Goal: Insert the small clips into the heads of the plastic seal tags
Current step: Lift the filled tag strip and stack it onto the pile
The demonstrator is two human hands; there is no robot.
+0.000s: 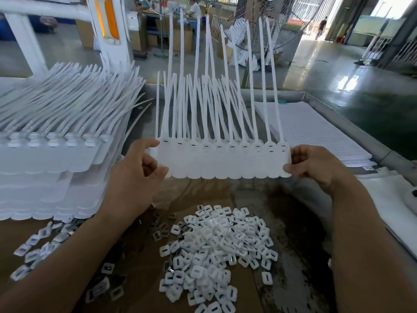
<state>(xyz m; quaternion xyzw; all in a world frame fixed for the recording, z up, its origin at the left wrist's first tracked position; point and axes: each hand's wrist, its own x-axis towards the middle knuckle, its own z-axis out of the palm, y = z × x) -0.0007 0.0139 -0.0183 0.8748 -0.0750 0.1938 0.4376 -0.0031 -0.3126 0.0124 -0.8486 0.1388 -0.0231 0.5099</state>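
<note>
I hold a strip of plastic seal tags [223, 161] upright in the air in front of me, between my two hands. About ten flat white tags sit joined side by side, and each head at the top of its flag shows a short dark slot. The long thin tails stand up from the heads and fan out. More tails show behind the front row than I can match to it, so I cannot tell whether this is one strip or several held together.

My left hand [137, 175] pinches the left end of the strip, thumb at the lower corner and fingers curled at the upper edge. My right hand [316, 168] pinches the right end the same way, thumb under the lower corner and forefinger at the top.

Below the strip, between my forearms, a heap of small clips [214, 251] lies on the brown cardboard surface [293, 256]. They are white squarish pieces, each with a dark slot in the middle. More scattered clips [33, 247] lie apart to the left, blurred.

On my left a tall stack of tag strips [56, 159] lies flat, tails pointing away from me. To the right, beyond my right hand, a pile of white lined sheets [311, 132] rests inside a metal tray rim [352, 123]. Farther off is a shiny workshop floor [338, 71], with a big standing fan [277, 30] behind the tails.
</note>
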